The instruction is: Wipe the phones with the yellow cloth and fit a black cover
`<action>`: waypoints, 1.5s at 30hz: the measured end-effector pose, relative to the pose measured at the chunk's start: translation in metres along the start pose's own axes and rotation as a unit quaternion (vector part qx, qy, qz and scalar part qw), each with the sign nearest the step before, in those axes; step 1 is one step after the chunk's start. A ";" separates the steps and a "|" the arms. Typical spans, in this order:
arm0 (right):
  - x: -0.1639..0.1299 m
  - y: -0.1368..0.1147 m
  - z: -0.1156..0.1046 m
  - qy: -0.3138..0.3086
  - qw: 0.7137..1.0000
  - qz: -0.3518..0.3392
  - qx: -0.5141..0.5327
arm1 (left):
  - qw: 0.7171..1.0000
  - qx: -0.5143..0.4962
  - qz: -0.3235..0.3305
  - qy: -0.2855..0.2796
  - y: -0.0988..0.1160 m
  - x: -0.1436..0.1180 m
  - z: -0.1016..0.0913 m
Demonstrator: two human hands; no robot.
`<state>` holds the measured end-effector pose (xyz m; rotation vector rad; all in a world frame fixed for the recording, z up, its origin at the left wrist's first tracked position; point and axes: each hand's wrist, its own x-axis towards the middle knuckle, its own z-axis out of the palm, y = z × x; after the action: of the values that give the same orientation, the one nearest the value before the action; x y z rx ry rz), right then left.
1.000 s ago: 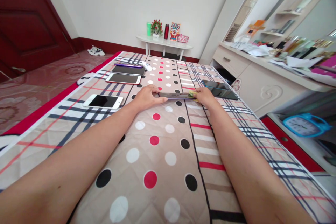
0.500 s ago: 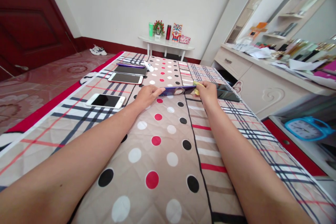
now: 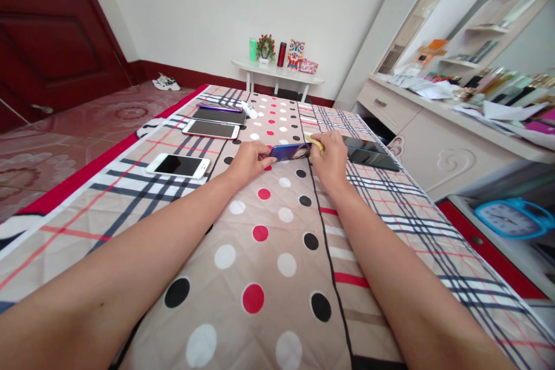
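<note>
Over the dotted middle of the bed, the left hand pinches one end of a blue phone while the right hand presses a yellow cloth to the other, apparently mid-wipe; next calls for steady strokes.

No legible text, label, brand, number or sign anywhere in view.
</note>
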<state>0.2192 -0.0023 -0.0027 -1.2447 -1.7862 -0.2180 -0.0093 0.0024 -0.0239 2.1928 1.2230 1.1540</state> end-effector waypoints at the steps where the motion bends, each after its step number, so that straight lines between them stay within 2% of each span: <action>1: -0.002 -0.009 0.003 -0.013 0.999 -0.027 0.011 | 1.000 -0.004 0.013 -0.003 0.001 -0.001 0.002; 6: -0.011 -0.053 0.012 -0.090 0.986 -0.129 0.063 | 0.999 0.010 0.031 -0.012 0.005 -0.004 0.005; 9: -0.010 -0.052 0.010 -0.112 0.983 -0.133 0.053 | 0.999 0.016 0.031 -0.013 0.004 -0.004 0.003; 15: 0.001 -0.004 -0.001 -0.047 0.999 -0.022 0.009 | 0.999 0.002 0.034 -0.009 0.004 -0.004 0.003; 18: 0.004 0.018 -0.005 -0.012 0.997 0.081 -0.004 | 0.999 -0.042 0.011 -0.012 0.007 -0.004 0.003; 21: 0.001 0.036 -0.005 -0.009 0.981 0.191 0.021 | 0.994 -0.085 -0.061 -0.028 0.009 -0.004 0.002; 24: -0.004 0.050 -0.001 -0.016 0.966 0.249 0.072 | 0.984 -0.093 -0.141 -0.051 0.010 -0.003 0.001; 28: -0.006 0.056 0.003 0.000 0.960 0.261 0.098 | 0.986 -0.018 -0.162 -0.032 0.009 -0.001 0.000; 33: -0.006 0.052 0.002 -0.027 0.962 0.256 0.089 | 0.978 0.115 -0.168 0.033 0.000 -0.001 0.000; 35: -0.006 0.052 0.002 -0.027 0.964 0.251 0.084 | 0.978 0.136 -0.156 0.022 -0.003 -0.002 0.000; 39: -0.005 0.053 0.002 -0.022 0.964 0.256 0.071 | 0.980 0.148 -0.123 -0.045 -0.006 0.000 0.000; 42: -0.004 0.051 0.000 -0.023 0.965 0.255 0.054 | 0.988 0.098 -0.107 -0.042 -0.009 0.002 -0.001; 45: -0.003 0.052 0.000 -0.024 0.969 0.244 0.042 | 0.998 0.027 -0.047 -0.038 -0.012 0.003 -0.004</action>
<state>0.2617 0.0203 -0.0221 -1.5904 -1.4555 0.1687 -0.0175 0.0112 -0.0275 2.1711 1.3250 1.0017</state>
